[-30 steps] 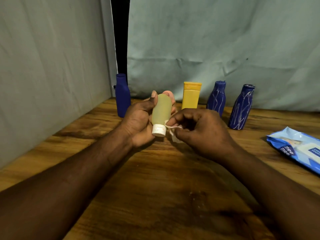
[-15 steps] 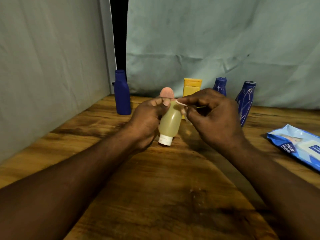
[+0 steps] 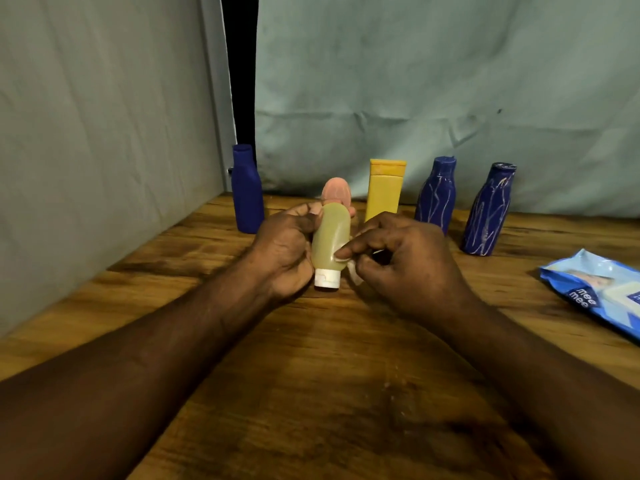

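So this looks like mid-wipe on the small see-through yellowish plastic bottle [image 3: 329, 244]. It's held cap-down just above the wooden bench [image 3: 329, 375], about halfway between the left and right edges and nearer the back edge. The left hand [image 3: 284, 258] is wrapped around its side. The right hand [image 3: 405, 268] has its fingers curled, pinching a little scrap of white wipe [image 3: 354, 273] against the bottle's lower side, just above the white screw cap [image 3: 326, 279].

My guess is the body's being done now and the cap's still to go, though I can't tell how clean it is.

Count along the back edge:
- 1 plain dark-blue bottle [image 3: 246, 192]
- 1 yellow flip-top bottle [image 3: 384, 188]
- 2 blue bottles with white streaks [image 3: 435, 195] [image 3: 488, 209], probably still waiting

There's also 1 blue pack of wipes [image 3: 595, 292] at the right edge. A pink rounded thing [image 3: 336, 192] pokes up behind the held bottle, no idea what it is.
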